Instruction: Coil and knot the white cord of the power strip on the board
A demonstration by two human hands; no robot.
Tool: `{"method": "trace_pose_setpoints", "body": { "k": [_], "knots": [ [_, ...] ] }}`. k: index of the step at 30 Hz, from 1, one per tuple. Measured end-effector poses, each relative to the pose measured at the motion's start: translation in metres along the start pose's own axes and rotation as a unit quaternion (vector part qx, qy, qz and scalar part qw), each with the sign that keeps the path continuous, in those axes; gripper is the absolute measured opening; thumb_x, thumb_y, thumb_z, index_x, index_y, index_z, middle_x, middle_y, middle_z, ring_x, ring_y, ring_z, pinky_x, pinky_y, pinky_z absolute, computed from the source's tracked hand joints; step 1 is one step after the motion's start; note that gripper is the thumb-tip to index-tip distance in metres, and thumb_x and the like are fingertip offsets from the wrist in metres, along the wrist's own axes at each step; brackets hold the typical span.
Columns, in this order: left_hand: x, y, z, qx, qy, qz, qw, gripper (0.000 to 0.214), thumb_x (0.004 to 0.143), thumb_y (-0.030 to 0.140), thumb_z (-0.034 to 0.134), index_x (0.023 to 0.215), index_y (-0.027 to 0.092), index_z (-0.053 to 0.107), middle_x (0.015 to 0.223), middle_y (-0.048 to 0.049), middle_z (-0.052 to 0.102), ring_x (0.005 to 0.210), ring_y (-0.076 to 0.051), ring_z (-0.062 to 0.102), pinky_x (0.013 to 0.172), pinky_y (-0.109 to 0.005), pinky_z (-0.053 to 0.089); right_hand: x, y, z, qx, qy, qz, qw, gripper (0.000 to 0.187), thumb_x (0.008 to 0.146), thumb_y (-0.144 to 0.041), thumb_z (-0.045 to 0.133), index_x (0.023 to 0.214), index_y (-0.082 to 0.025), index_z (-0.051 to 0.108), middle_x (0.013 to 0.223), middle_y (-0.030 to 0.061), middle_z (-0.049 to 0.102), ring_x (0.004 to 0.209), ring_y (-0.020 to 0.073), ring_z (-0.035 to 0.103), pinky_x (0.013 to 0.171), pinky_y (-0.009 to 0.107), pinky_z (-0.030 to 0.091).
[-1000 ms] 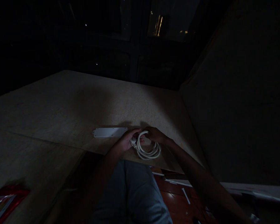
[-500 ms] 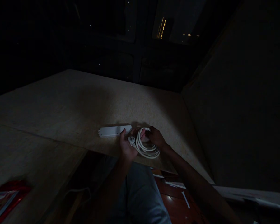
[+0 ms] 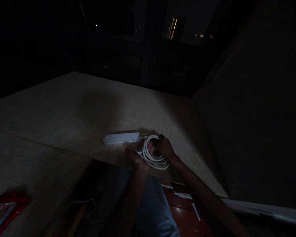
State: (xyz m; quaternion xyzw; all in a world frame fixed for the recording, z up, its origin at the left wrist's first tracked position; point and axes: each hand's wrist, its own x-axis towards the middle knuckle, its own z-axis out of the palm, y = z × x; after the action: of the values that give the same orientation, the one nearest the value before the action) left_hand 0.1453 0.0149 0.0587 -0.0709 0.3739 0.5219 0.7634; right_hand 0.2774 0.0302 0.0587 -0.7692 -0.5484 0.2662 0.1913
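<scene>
A white power strip (image 3: 122, 139) lies on the pale stone-like surface (image 3: 138, 108), its cord leaving the right end. That cord (image 3: 150, 161) is wound into a loose coil of several white loops. My left hand (image 3: 138, 157) is at the coil's left side, fingers passing under and through the loops, gripping it near the plug (image 3: 139, 150). The plug is partly covered by this hand. My right hand (image 3: 165, 147) is closed on the coil's upper right side, its fingertips hidden behind the loops.
A red glossy packet (image 3: 10, 207) lies at the lower left. A dark wall (image 3: 256, 115) rises on the right, and dark window panes (image 3: 185, 26) stand behind. Below the front edge are my legs (image 3: 153, 207) and a reddish floor (image 3: 185, 214) with white strips.
My left hand has come off the power strip's right end and shifted slightly right and down onto the coil. My right hand stays about where it was.
</scene>
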Motion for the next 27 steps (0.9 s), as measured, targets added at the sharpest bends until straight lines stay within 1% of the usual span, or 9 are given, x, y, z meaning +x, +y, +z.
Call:
{"method": "trace_pose_setpoints", "body": {
  "k": [3,6,8,10,13,16,19,23,27],
  "knots": [
    [-0.006,0.000,0.002,0.031,0.038,-0.029,0.998,0.057,0.076,0.069,0.037,0.085,0.020,0.064,0.078,-0.0108,0.069,0.088,-0.031,0.070,0.069,-0.042,0.057,0.001,0.001,0.001,0.006,-0.003,-0.004,1.000,0.017,0.092,-0.029,0.052,0.101,-0.018,0.061,0.101,0.0134,0.073,0.088,0.0219,0.069,0.065,0.026,0.041],
    [-0.012,-0.007,0.005,0.020,0.079,-0.033,0.996,0.053,0.085,0.063,0.031,0.086,0.020,0.062,0.078,-0.0092,0.068,0.087,-0.028,0.071,0.069,-0.038,0.057,0.003,0.002,0.001,0.002,-0.005,-0.002,1.000,0.018,0.092,-0.029,0.052,0.103,-0.018,0.061,0.101,0.0135,0.073,0.087,0.0225,0.069,0.065,0.026,0.042],
    [-0.014,-0.016,0.004,0.042,0.080,-0.012,0.996,0.038,0.086,0.054,0.044,0.084,0.020,0.060,0.076,-0.0068,0.067,0.084,-0.025,0.071,0.070,-0.034,0.057,0.004,0.003,0.000,0.007,-0.010,-0.009,1.000,0.018,0.092,-0.029,0.051,0.102,-0.018,0.061,0.102,0.0140,0.073,0.089,0.0231,0.068,0.067,0.026,0.043],
    [-0.014,-0.025,-0.001,0.096,0.050,0.029,0.994,0.023,0.077,0.041,0.064,0.083,0.019,0.060,0.075,-0.0039,0.068,0.079,-0.021,0.070,0.068,-0.030,0.056,0.004,0.005,-0.002,0.013,-0.018,-0.025,0.999,0.018,0.092,-0.028,0.051,0.101,-0.017,0.062,0.103,0.0140,0.072,0.093,0.0236,0.068,0.069,0.027,0.044],
    [-0.011,-0.032,-0.013,0.185,-0.006,0.110,0.977,0.033,0.059,0.030,0.082,0.079,0.018,0.059,0.067,0.0010,0.065,0.062,-0.015,0.065,0.059,-0.025,0.052,0.005,0.011,-0.005,0.020,-0.029,-0.047,0.998,0.016,0.090,-0.027,0.053,0.099,-0.018,0.063,0.099,0.0107,0.072,0.092,0.0227,0.067,0.071,0.027,0.045],
    [-0.004,-0.024,-0.021,0.232,-0.024,0.162,0.959,0.040,0.059,0.042,0.084,0.069,0.018,0.053,0.051,0.0077,0.050,0.040,-0.007,0.047,0.044,-0.022,0.043,0.006,0.019,-0.007,0.044,-0.057,-0.064,0.995,0.015,0.089,-0.027,0.054,0.097,-0.019,0.064,0.090,0.0070,0.072,0.083,0.0204,0.067,0.069,0.027,0.046],
    [0.004,-0.009,-0.019,0.260,-0.041,0.174,0.949,0.048,0.059,0.052,0.083,0.068,0.019,0.050,0.046,0.0113,0.039,0.034,-0.003,0.032,0.036,-0.019,0.031,0.008,0.027,-0.012,0.056,-0.085,-0.095,0.990,0.018,0.087,-0.030,0.057,0.097,-0.018,0.065,0.087,0.0056,0.072,0.078,0.0196,0.067,0.067,0.027,0.047],
    [0.011,0.006,-0.011,0.347,-0.048,0.174,0.920,0.053,0.057,0.061,0.081,0.072,0.018,0.052,0.045,0.0100,0.043,0.031,-0.005,0.036,0.032,-0.019,0.031,0.008,0.032,-0.020,0.046,-0.109,-0.125,0.985,0.023,0.077,-0.030,0.066,0.096,-0.018,0.065,0.089,0.0040,0.071,0.082,0.0204,0.065,0.070,0.028,0.046],
    [0.017,0.010,-0.004,0.440,-0.027,0.156,0.884,0.053,0.063,0.066,0.074,0.069,0.018,0.054,0.045,0.0058,0.049,0.028,-0.010,0.044,0.029,-0.021,0.032,0.001,0.035,-0.023,0.045,-0.115,-0.131,0.984,0.022,0.078,-0.027,0.065,0.098,-0.019,0.065,0.094,0.0041,0.071,0.084,0.0200,0.065,0.071,0.027,0.046]
  ]
}}
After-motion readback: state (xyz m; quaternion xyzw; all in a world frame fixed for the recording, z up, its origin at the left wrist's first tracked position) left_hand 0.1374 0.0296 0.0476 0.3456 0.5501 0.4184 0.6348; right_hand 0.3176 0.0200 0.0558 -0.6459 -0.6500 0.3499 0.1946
